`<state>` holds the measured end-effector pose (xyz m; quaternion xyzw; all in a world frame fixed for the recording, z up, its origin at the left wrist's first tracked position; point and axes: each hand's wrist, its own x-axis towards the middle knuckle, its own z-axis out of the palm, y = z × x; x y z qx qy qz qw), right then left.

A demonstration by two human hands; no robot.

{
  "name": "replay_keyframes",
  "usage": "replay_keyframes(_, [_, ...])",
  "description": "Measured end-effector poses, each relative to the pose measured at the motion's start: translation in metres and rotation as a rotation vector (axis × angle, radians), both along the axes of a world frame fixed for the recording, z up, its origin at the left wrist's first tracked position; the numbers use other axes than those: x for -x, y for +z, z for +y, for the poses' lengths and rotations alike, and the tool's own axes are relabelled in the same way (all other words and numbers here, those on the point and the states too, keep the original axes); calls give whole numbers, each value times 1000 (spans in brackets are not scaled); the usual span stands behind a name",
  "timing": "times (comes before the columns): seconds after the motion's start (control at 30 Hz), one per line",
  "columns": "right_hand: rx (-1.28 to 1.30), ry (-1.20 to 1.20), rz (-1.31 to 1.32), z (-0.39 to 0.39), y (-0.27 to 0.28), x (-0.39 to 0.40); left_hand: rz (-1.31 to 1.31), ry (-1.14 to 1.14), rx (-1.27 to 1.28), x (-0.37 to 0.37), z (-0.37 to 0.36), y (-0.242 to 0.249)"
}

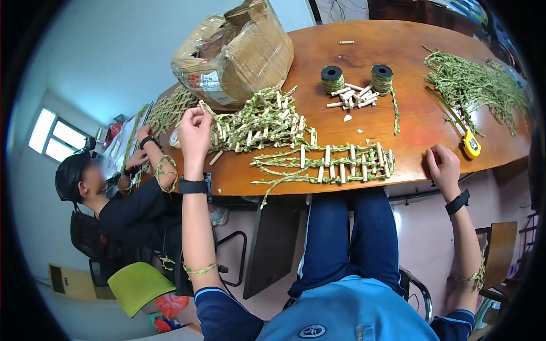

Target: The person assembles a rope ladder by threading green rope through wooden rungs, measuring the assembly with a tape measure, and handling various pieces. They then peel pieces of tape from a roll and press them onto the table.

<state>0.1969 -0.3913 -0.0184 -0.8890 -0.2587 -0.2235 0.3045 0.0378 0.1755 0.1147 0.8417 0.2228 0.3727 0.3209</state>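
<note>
My left hand [195,133] is raised at the left edge of a heaped pile of small rope ladders [267,122], made of leafy green cord and pale wooden rungs. Its fingers are curled closed, and what they grip, if anything, cannot be made out. My right hand [443,167] rests at the table's front edge with fingers curled in and nothing visible in them. Between my hands lies a rope ladder [341,163], its loose cord ends pointing left. A yellow tape measure [470,145], its blade pulled out, lies just beyond my right hand.
Two cord spools [331,79] stand behind loose wooden sticks [355,96] on the wooden table [409,42]. Green cord [472,82] is heaped at right. A worn cardboard box [256,54] stands at the back left. A co-worker [131,193] sits at left, handling cord.
</note>
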Motion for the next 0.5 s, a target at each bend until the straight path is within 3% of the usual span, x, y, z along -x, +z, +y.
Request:
replay_keyframes(0.27, [2,-6,74,-1,0,-5,-156,-296,193,14,-26,43])
replay_keyframes(0.4, [-146,38,189,17,24,-2,-174,-627,436,15,-83,71])
replay_keyframes(0.5, [-41,214,293,44,62,14,-129,-896,610,2,-129,65])
